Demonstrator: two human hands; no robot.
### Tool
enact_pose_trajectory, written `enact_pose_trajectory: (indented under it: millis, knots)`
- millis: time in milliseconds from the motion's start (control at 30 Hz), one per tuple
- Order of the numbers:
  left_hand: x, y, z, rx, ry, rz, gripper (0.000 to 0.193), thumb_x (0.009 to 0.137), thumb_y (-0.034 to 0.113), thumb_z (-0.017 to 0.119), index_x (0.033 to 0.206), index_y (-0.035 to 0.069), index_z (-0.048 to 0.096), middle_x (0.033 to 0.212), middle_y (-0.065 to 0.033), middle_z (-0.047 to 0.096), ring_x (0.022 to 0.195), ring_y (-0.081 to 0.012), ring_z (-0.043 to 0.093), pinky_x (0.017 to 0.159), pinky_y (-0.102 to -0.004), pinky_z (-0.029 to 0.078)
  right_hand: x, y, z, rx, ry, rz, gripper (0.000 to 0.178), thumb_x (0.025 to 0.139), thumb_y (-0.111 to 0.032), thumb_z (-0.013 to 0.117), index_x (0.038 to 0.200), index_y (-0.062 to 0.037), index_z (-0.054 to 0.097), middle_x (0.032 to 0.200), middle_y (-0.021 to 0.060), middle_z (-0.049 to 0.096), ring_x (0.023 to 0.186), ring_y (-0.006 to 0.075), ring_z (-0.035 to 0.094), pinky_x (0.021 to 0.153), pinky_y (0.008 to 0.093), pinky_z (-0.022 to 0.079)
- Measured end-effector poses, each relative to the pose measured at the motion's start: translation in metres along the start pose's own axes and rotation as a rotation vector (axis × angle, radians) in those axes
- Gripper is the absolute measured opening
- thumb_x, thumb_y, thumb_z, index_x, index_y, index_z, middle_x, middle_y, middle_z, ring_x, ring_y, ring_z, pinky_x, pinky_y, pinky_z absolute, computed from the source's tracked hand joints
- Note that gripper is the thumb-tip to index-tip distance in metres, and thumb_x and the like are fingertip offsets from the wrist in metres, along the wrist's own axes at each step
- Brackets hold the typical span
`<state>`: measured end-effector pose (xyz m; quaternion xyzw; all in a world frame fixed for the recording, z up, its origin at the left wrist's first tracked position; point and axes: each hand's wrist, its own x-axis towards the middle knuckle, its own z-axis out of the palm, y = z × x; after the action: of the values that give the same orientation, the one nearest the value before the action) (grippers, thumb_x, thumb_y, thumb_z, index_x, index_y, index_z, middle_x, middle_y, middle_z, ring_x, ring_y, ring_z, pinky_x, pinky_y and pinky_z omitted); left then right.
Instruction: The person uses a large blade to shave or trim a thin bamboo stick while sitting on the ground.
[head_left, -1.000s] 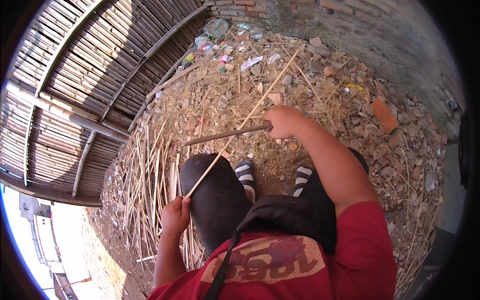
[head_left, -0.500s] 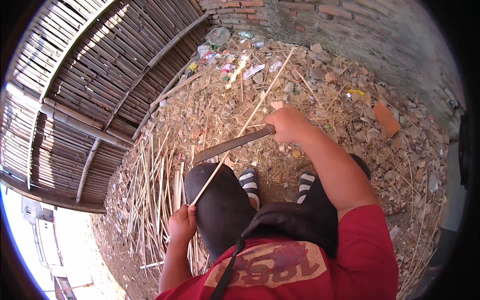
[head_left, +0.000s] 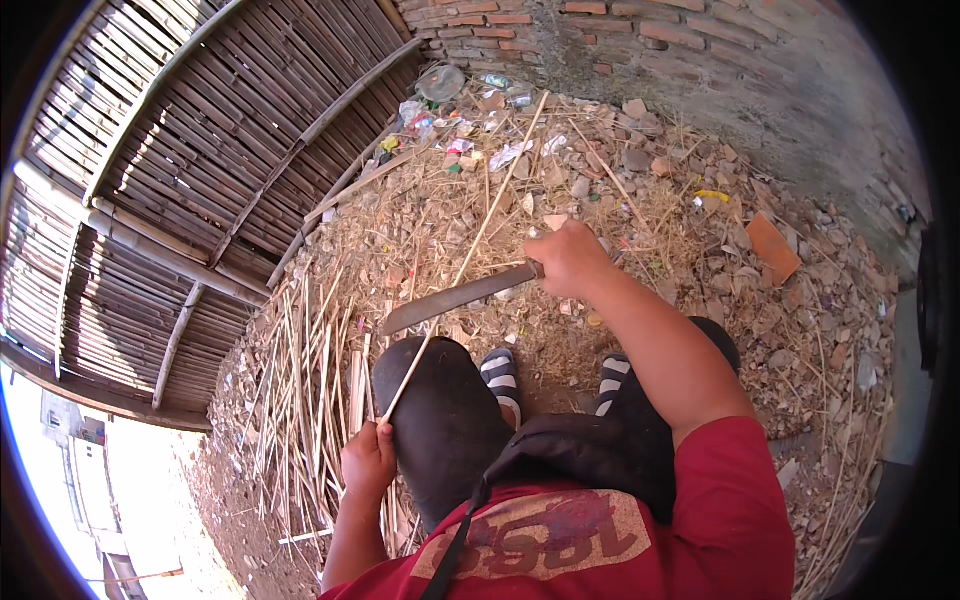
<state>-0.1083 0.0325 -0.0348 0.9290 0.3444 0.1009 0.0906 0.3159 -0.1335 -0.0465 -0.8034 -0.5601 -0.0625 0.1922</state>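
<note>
My left hand (head_left: 368,461) is closed around the near end of a long, thin bamboo strip (head_left: 503,188), beside my left knee. The strip slants away up and to the right, over the littered ground. In my right hand (head_left: 573,262) is the handle of a machete (head_left: 455,300), its long dark blade pointing left. The blade lies across the strip just beyond my left knee and covers a short length of it. Whether the edge touches the strip, I cannot tell. My right fingers wrap the handle and hide most of it.
Many loose bamboo strips (head_left: 300,385) lie heaped at my left. A slatted bamboo wall (head_left: 240,130) rises on the left, a brick wall (head_left: 660,60) at the back. Rubble, dry straw, plastic litter (head_left: 415,115) and a flat orange tile piece (head_left: 772,250) cover the ground.
The machete has turned its broad side more into view and now lies over the strip, which crossed in front of the blade before. The strip's far end has swung left.
</note>
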Motion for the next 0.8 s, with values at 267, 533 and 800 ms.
enact_pose_trajectory:
  millis: [267,533,800]
  knots:
    - [0.001,0.001,0.005,0.030,0.007,-0.027,0.040,0.106,0.035,0.050,0.082,0.003,0.057,0.071,-0.0262,0.063,0.067,-0.0490,0.063,0.060,-0.0578,0.047,-0.004,0.012,-0.008,0.060,0.099,0.310,0.047,0.082,-0.028,0.076,0.123,-0.0155,0.058,0.086,0.0117,0.072,0.085,0.0335,0.072,0.071,0.0498,0.055]
    - [0.006,0.003,-0.005,0.035,0.025,0.030,0.040,0.104,0.035,0.055,0.077,0.005,0.054,0.066,-0.0217,0.061,0.061,-0.0452,0.061,0.055,-0.0546,0.046,-0.001,0.002,-0.014,-0.041,-0.075,0.241,0.066,0.081,-0.033,0.075,0.140,-0.0186,0.049,0.085,0.0124,0.072,0.077,0.0352,0.071,0.065,0.0522,0.051]
    - [0.005,0.002,-0.003,0.097,0.036,0.040,0.040,0.103,0.036,0.056,0.077,0.005,0.054,0.067,-0.0213,0.061,0.061,-0.0446,0.062,0.055,-0.0547,0.046,-0.001,-0.020,-0.023,0.069,-0.242,0.334,0.029,0.078,-0.033,0.075,0.100,-0.0142,0.070,0.088,0.0104,0.074,0.087,0.0333,0.073,0.074,0.0535,0.055]
